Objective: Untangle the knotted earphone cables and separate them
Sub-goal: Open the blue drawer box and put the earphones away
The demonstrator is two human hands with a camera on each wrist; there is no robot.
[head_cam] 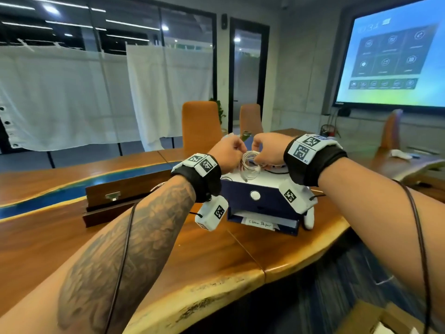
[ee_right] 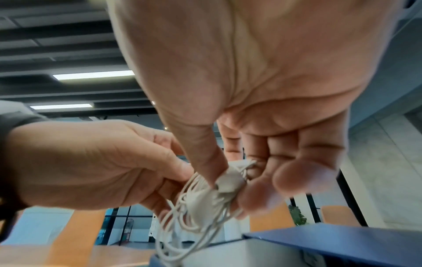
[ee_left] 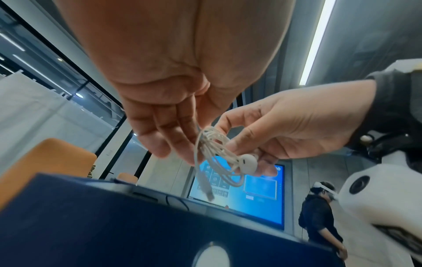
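The wooden counter [head_cam: 149, 256] lies nearest, and on it stands a dark blue box [head_cam: 261, 201]. Just above the box, both hands meet around the bundle of white earphone cables [head_cam: 250, 162].

The left hand [head_cam: 227, 154] has its fingers [ee_left: 160, 142] bent loosely toward the bundle; the thumb and forefinger seem to pinch some strands, but the exact contact is partly hidden. The right hand [head_cam: 266, 150] pinches the bundle more clearly: in the right wrist view its thumb presses on the wrapped middle of the cables [ee_right: 205, 198], and an earbud [ee_left: 246, 163] rests against its fingertips.

I judge that the task is only at its start. The cables are still one tight coil, with many loops gathered together and strands wound around the middle. No cable is yet free from another. The plug end [ee_left: 206, 191] hangs down below the coil, over the box. The cord looks thin, soft and a little stiff in its loops.

Farther away stand orange chairs [head_cam: 201, 124], and a large lit screen [head_cam: 395, 54] is on the wall.
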